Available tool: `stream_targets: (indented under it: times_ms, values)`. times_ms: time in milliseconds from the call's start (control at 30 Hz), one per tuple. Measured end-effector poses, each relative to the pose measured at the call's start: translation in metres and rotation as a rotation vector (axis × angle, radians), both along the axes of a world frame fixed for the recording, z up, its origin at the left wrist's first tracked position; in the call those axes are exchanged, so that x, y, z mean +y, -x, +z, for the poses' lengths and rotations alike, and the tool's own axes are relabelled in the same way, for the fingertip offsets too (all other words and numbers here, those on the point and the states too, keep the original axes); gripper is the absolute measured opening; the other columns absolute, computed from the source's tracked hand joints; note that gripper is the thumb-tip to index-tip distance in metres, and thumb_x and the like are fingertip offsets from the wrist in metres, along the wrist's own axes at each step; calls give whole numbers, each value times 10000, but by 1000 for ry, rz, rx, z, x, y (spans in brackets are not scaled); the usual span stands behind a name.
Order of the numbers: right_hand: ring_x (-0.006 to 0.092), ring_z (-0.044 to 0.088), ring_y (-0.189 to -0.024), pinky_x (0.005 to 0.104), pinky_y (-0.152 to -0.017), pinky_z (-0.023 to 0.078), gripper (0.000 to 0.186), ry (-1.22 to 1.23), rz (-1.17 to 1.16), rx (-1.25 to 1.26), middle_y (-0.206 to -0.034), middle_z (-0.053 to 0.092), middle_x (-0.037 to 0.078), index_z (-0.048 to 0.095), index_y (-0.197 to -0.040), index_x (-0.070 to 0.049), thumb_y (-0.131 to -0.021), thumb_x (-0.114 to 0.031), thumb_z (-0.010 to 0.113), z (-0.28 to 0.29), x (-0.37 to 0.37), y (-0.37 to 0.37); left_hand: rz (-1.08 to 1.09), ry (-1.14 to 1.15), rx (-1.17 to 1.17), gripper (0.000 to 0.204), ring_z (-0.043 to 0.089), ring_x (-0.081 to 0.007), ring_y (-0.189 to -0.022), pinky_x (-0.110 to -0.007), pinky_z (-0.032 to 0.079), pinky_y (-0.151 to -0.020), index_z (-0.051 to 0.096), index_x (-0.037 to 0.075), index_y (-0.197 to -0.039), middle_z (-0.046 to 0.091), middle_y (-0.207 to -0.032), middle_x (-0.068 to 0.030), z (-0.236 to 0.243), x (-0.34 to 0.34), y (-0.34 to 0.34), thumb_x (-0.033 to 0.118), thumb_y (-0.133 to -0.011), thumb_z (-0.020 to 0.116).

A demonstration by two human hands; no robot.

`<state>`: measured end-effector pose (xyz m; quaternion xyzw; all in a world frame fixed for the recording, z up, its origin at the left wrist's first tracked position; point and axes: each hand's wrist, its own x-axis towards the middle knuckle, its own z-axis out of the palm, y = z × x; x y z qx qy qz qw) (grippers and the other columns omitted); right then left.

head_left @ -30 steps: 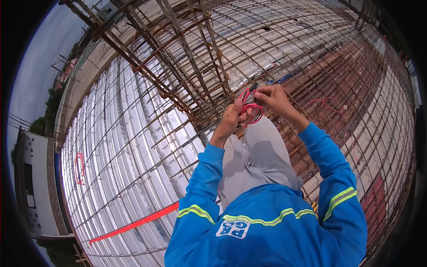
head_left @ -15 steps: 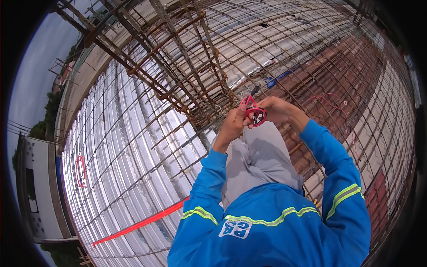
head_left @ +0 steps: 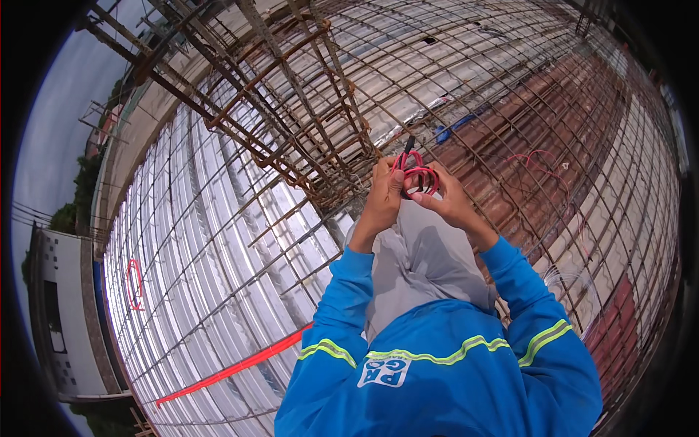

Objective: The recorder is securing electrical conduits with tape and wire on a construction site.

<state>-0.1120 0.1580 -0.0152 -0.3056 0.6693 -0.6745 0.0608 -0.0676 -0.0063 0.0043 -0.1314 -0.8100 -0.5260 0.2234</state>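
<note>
In the head view, taking the coil as the middle of the dial, a small coil of red-and-black cable (head_left: 427, 172) sits between the person's two hands, above the grey trousers (head_left: 437, 240) at 6 o'clock. The left hand (head_left: 384, 195), at 8 o'clock, has its fingers narrow around the coil's near side, thumb pressed on the loops. The right hand (head_left: 453, 201), at 4 o'clock, holds the lower loops, thumb in front; its other fingertips are partly hidden. A black end piece (head_left: 410, 144) sticks up toward 12 o'clock.

The cable looks light, springy and hardly fragile; loose loops could spread, so the bundled side by the left thumb seems the best hold.

Around it, a rusty rebar column cage (head_left: 279, 58) stands at 10 to 11 o'clock, the nearest obstacle. Rebar mesh (head_left: 278, 222) crosses silver corrugated decking (head_left: 218, 240) at 8 o'clock and could snag a trailing end. A blue scrap (head_left: 457, 127) lies near 1 o'clock, thin red wire (head_left: 530, 158) near 3, and a red strip (head_left: 233, 370) toward 7.
</note>
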Motion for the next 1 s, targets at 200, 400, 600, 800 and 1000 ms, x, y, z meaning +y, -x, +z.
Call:
stream_targets:
  times_ms: [200, 400, 600, 800, 1000]
  values:
    - [221, 489, -946, 335, -852, 377, 341, -137, 5, 22, -937, 535, 90, 575, -1041, -24, -857, -311, 580, 5, -3, -3, -125, -253, -4, 581, 455, -185, -1030, -294, 329, -957, 460, -5, -1257, 476, -1173, -102, -2, 3, -1, 475, -973, 299]
    - [222, 490, -984, 339, -894, 373, 317, -62, 278, -206, -1009, 575, 100, 577, -1053, -41, -904, -313, 515, 7, -1, 2, -346, -363, -196, 596, 474, -128, -959, -262, 356, -911, 368, 6, -1344, 512, -1029, -46, 5, 2, -5, 471, -973, 320]
    - [302, 450, -1033, 376, -883, 372, 380, -327, 51, 203, -1024, 522, 148, 543, -1083, -39, -879, -358, 564, 7, -2, 3, -308, -411, -184, 462, 447, -101, -849, -244, 384, -831, 447, 23, -1227, 463, -905, -10, -5, 0, 1, 401, -994, 317]
    - [271, 491, -807, 394, -712, 373, 284, -558, -452, 857, -819, 508, 99, 556, -941, -25, -693, -104, 669, 30, -10, -29, -174, -280, -148, 347, 437, -95, -727, -250, 422, -680, 461, 24, -1141, 426, -803, -9, -8, 2, 2, 309, -1007, 317]
    - [241, 481, -685, 376, -645, 365, 150, -457, -403, 1025, -708, 480, 68, 554, -786, -45, -673, -83, 645, 28, 1, -27, -21, -86, -87, 375, 489, -190, -623, -328, 430, -608, 506, 7, -889, 481, -714, -58, -12, 6, 6, 319, -1001, 328]
